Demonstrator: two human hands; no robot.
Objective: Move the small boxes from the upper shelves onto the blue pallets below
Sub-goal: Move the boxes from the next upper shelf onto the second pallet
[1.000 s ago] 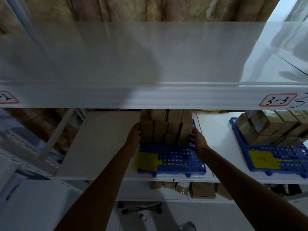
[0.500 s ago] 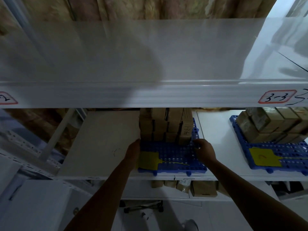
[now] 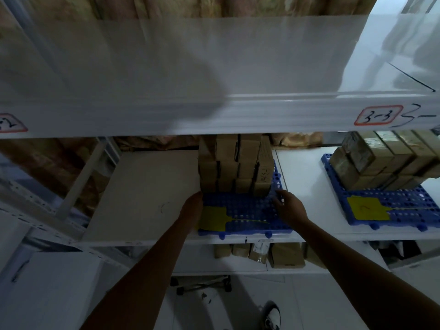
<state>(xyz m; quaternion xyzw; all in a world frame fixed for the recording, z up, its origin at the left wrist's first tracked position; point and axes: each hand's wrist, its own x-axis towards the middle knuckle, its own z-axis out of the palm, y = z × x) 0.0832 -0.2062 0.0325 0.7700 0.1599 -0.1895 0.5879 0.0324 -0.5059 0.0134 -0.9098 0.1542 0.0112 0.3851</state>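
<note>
On the middle shelf (image 3: 147, 198), both hands rest at the near blue pallet (image 3: 247, 210); the left hand (image 3: 192, 208) lies against its left edge with fingers fairly straight and nothing visibly held, though whether the fingertips hook under the rim cannot be told; the right hand (image 3: 289, 208) sits at its right side, fingers loosely spread on the perforated top and empty. Just beyond the two hands, between them, a stack of small boxes (image 3: 234, 170) stands on the far half of this pallet; the box nearest the right hand carries handwritten marks down its side, too small to read with certainty. Between the hands, nearer the left one, a yellow tag (image 3: 212, 219) lies flat on the pallet. Well to the right of the right hand, a second blue pallet (image 3: 392, 210) holds more brown boxes (image 3: 381, 160) and a second yellow tag (image 3: 367, 208) with a faint mark. Above both hands runs the upper shelf (image 3: 214, 67); its front edge bears a red-bordered label (image 3: 378, 115) reading "3-3" with more handwriting beside it, and a partly cut-off label (image 3: 10, 122) at the left. Below the hands, further boxes (image 3: 285, 256) sit on a lower shelf; a shoe (image 3: 272, 315) shows on the floor.
</note>
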